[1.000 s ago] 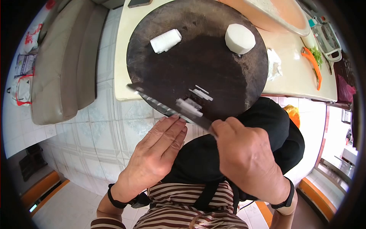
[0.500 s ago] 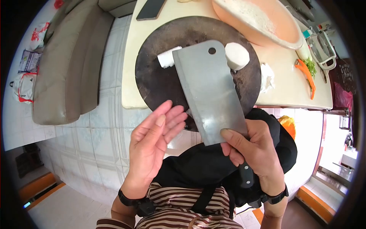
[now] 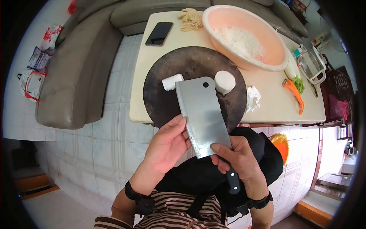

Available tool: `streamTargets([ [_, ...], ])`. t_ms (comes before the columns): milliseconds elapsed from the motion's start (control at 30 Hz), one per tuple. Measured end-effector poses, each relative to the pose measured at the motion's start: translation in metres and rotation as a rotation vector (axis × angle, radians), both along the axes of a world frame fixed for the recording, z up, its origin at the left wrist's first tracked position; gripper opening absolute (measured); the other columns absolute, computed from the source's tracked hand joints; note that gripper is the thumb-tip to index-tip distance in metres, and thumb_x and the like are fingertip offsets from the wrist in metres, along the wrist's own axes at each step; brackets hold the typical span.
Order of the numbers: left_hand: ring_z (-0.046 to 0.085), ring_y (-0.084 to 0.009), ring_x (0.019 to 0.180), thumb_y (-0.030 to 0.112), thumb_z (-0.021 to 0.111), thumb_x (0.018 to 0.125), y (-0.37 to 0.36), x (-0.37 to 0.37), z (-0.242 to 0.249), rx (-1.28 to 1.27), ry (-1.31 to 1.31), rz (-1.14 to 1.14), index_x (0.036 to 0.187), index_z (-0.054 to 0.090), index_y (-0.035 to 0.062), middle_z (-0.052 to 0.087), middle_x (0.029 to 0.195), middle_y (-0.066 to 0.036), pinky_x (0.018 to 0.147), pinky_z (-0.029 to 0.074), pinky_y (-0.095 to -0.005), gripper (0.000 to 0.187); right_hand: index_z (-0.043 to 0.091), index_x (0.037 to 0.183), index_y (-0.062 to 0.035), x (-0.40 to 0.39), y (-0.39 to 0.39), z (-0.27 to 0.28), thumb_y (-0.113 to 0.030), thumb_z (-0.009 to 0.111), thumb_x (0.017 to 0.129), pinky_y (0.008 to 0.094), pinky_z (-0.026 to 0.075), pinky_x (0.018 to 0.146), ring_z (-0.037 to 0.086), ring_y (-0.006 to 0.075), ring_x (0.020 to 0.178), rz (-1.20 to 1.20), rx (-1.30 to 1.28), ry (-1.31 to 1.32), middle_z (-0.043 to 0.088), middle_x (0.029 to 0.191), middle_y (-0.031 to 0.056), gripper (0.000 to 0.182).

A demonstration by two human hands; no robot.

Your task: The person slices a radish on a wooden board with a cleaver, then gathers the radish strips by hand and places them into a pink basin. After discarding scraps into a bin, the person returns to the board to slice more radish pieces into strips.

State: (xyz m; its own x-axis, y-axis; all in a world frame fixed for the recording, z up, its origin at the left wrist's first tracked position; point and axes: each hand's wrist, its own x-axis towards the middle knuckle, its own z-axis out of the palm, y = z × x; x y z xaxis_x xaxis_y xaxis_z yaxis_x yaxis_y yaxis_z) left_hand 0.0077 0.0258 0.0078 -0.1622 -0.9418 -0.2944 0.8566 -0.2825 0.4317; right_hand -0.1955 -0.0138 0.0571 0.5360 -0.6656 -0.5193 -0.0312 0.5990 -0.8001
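The cleaver (image 3: 203, 114) is held flat-side up over the near edge of the round chopping board (image 3: 160, 95), its long axis running from the black handle near the person's body up and slightly left toward the worktop (image 3: 267, 110). The right hand (image 3: 238, 158) is closed around the handle, thumb on the blade. The left hand (image 3: 167, 145) touches the blade's left edge with loosely curled fingers. Beyond the blade lie two white radish pieces (image 3: 225, 81), a pink basin (image 3: 244, 36) and a phone (image 3: 159, 33).
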Motion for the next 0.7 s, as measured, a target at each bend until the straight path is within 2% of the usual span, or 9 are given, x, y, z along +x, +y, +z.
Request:
streamTargets([
  [100, 0.059, -0.017, 0.111, 0.014, 0.052, 0.101, -0.003, -0.006, 0.009, 0.089, -0.07, 0.03, 0.127, 0.058, 0.0032, 0.065, 0.116, -0.006, 0.101, 0.044, -0.0367, 0.029, 0.063, 0.082, 0.0046, -0.004, 0.002, 0.003, -0.01, 0.061, 0.096, 0.0233, 0.038, 0.043, 0.048, 0.0076, 0.046, 0.004, -0.025, 0.026, 0.06, 0.064, 0.0049, 0.02],
  [233, 0.061, -0.0174, 0.106, 0.012, 0.055, 0.099, -0.002, -0.007, 0.011, 0.114, -0.098, 0.05, 0.127, 0.059, 0.0033, 0.066, 0.113, -0.006, 0.097, 0.048, -0.0366, 0.029, 0.063, 0.082, 0.0048, -0.013, 0.004, 0.008, -0.01, 0.061, 0.095, 0.0235, 0.039, 0.043, 0.048, 0.0081, 0.045, -0.018, -0.079, 0.058, 0.06, 0.064, 0.005, 0.02],
  [433, 0.063, -0.0179, 0.102, 0.01, 0.058, 0.098, 0.002, 0.006, 0.018, 0.087, -0.21, 0.122, 0.127, 0.059, 0.0018, 0.065, 0.111, -0.008, 0.091, 0.054, -0.0358, 0.03, 0.063, 0.083, 0.0011, -0.051, -0.006, 0.021, -0.013, 0.062, 0.094, 0.0237, 0.04, 0.041, 0.047, 0.0077, 0.044, -0.261, -0.078, 0.009, 0.06, 0.064, 0.0056, 0.017],
  [500, 0.065, -0.0206, 0.101, 0.009, 0.056, 0.099, 0.001, 0.007, 0.026, 0.04, -0.533, 0.104, 0.131, 0.056, 0.0, 0.065, 0.113, -0.01, 0.089, 0.056, -0.0362, 0.033, 0.064, 0.087, 0.0019, -0.064, -0.013, 0.024, -0.011, 0.062, 0.093, 0.0234, 0.039, 0.041, 0.045, 0.0071, 0.043, -0.289, -0.104, 0.019, 0.059, 0.064, 0.0064, 0.015],
  [533, 0.065, -0.0191, 0.102, 0.006, 0.056, 0.098, 0.0, 0.01, 0.026, 0.002, -0.649, 0.07, 0.128, 0.058, -0.0006, 0.066, 0.113, -0.011, 0.089, 0.056, -0.0356, 0.031, 0.063, 0.088, 0.002, -0.072, -0.016, 0.022, -0.011, 0.062, 0.093, 0.0233, 0.039, 0.041, 0.044, 0.007, 0.043, -0.305, -0.104, -0.014, 0.059, 0.064, 0.0065, 0.014],
  [567, 0.065, -0.0191, 0.102, 0.006, 0.056, 0.098, 0.001, 0.014, 0.024, 0.004, -0.657, 0.061, 0.128, 0.058, -0.0006, 0.066, 0.113, -0.011, 0.089, 0.056, -0.0356, 0.031, 0.063, 0.09, 0.0022, -0.079, -0.019, 0.019, -0.011, 0.061, 0.093, 0.0232, 0.038, 0.04, 0.042, 0.0069, 0.042, -0.319, -0.105, -0.047, 0.058, 0.064, 0.0066, 0.014],
  [633, 0.064, -0.0164, 0.102, 0.0, 0.058, 0.095, 0.001, 0.021, 0.02, -0.095, -1.153, -0.072, 0.123, 0.063, 0.0002, 0.066, 0.112, -0.012, 0.089, 0.055, -0.0326, 0.028, 0.063, 0.091, 0.002, -0.092, -0.023, 0.005, -0.012, 0.06, 0.094, 0.0223, 0.038, 0.041, 0.041, 0.0063, 0.043, -0.375, -0.091, -0.065, 0.057, 0.065, 0.0065, 0.014],
  [667, 0.064, -0.0143, 0.102, -0.005, 0.058, 0.092, 0.001, 0.021, 0.02, -0.146, -1.291, -0.078, 0.12, 0.065, 0.0014, 0.066, 0.112, -0.011, 0.089, 0.053, -0.0294, 0.029, 0.062, 0.092, 0.0018, -0.098, -0.024, -0.003, -0.012, 0.061, 0.094, 0.022, 0.038, 0.041, 0.041, 0.006, 0.043, -0.41, -0.072, -0.089, 0.057, 0.065, 0.0063, 0.014],
  [700, 0.064, -0.0143, 0.102, -0.005, 0.058, 0.092, -0.001, 0.023, 0.021, -0.144, -1.303, -0.085, 0.12, 0.065, 0.0014, 0.066, 0.112, -0.011, 0.089, 0.053, -0.0294, 0.029, 0.062, 0.092, 0.0016, -0.101, -0.025, -0.008, -0.012, 0.061, 0.093, 0.0216, 0.038, 0.041, 0.041, 0.0057, 0.043, -0.445, -0.053, -0.113, 0.057, 0.065, 0.0061, 0.014],
])
